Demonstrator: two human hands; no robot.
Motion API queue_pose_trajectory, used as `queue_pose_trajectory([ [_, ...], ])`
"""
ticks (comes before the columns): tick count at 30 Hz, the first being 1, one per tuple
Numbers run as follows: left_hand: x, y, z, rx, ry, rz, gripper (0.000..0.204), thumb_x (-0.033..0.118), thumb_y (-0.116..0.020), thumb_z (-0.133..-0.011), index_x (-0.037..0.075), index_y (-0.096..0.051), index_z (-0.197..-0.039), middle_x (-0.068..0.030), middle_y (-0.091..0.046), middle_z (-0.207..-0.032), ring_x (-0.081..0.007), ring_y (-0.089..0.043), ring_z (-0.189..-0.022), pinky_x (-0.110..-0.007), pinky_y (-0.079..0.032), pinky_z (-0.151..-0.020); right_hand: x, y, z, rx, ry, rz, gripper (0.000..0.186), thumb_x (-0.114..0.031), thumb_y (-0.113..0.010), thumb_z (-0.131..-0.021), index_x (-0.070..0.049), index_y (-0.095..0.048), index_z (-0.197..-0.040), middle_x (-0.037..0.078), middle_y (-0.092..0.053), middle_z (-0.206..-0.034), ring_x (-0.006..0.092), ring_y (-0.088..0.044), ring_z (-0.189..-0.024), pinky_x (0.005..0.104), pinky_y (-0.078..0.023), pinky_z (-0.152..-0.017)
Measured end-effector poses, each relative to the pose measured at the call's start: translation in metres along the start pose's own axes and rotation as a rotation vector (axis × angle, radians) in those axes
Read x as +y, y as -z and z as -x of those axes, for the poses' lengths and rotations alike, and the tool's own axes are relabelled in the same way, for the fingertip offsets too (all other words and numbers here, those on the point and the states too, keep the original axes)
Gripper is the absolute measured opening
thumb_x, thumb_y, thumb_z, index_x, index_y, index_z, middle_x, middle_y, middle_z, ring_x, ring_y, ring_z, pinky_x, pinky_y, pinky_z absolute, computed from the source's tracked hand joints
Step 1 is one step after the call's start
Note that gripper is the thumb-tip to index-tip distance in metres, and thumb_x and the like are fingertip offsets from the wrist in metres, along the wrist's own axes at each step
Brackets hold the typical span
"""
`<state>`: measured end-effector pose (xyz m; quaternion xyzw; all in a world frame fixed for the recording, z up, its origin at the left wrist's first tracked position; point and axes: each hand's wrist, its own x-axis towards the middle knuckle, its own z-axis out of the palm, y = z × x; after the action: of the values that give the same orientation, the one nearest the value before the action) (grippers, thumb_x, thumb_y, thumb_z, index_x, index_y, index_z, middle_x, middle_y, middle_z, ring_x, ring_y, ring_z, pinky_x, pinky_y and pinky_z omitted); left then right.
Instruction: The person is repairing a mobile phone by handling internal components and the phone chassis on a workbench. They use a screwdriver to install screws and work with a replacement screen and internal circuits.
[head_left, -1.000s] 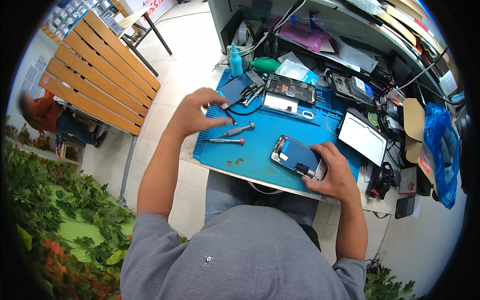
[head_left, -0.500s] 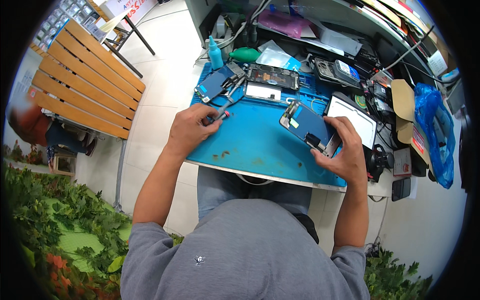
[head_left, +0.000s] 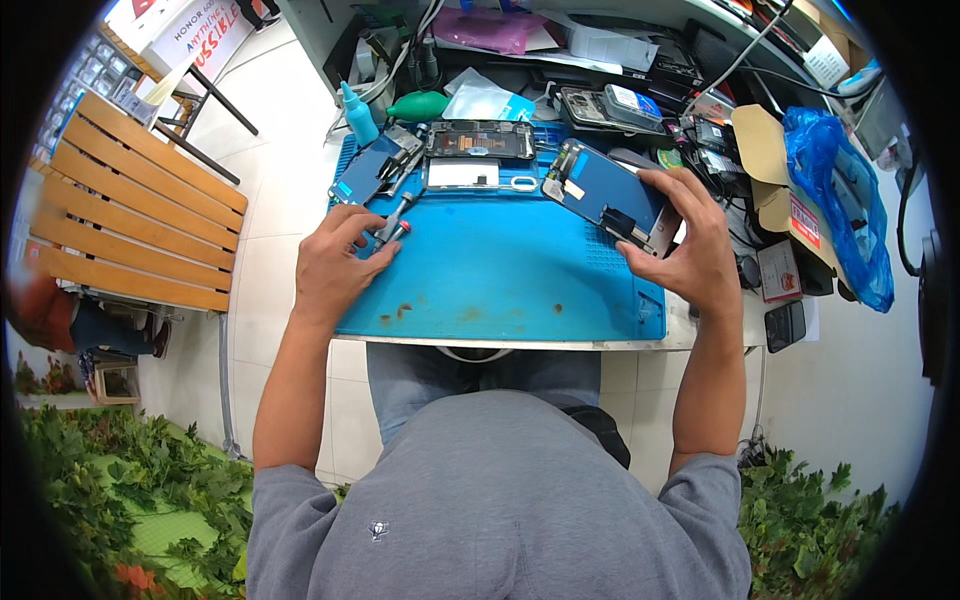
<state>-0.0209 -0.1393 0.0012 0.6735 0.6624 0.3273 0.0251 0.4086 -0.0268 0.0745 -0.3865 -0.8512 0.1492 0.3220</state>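
I see my left hand (head_left: 335, 262) closed around a red-tipped screwdriver (head_left: 392, 222) on the blue mat (head_left: 500, 270); my right hand (head_left: 690, 250) grips the dark phone screen (head_left: 600, 195), tilted above the mat's far right corner.

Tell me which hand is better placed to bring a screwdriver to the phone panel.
Left, probably. The left hand already rests on the screwdrivers at the blue mat's left edge, while the right hand is occupied holding the phone panel tilted up.
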Motion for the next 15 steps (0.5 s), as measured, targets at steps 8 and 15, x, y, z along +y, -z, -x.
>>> queue_pose_trajectory([
  [8, 0.004, 0.001, 0.000, -0.012, -0.003, -0.008, 0.031, 0.020, -0.102, -0.084, 0.009, -0.088, -0.110, -0.0037, -0.080, -0.121, -0.0139, -0.075, -0.084, -0.030, -0.065, -0.074, 0.003, -0.011, -0.014, -0.010, 0.107, 0.007, 0.077, -0.010, -0.095, -0.076, -0.007, -0.070, -0.149, 0.017, -0.069, -0.140, 0.0378, -0.076, -0.117, 0.0465, -0.065, -0.102],
  [15, 0.003, -0.001, 0.000, 0.011, -0.030, 0.023, 0.032, 0.021, -0.101, -0.084, 0.010, -0.087, -0.110, -0.0043, -0.079, -0.118, -0.0166, -0.077, -0.083, -0.032, -0.065, -0.074, 0.002, -0.031, -0.013, 0.011, 0.499, 0.349, 0.071, 0.003, -0.085, -0.082, -0.005, -0.069, -0.151, 0.014, -0.068, -0.137, 0.0348, -0.075, -0.116, 0.0434, -0.064, -0.107],
])
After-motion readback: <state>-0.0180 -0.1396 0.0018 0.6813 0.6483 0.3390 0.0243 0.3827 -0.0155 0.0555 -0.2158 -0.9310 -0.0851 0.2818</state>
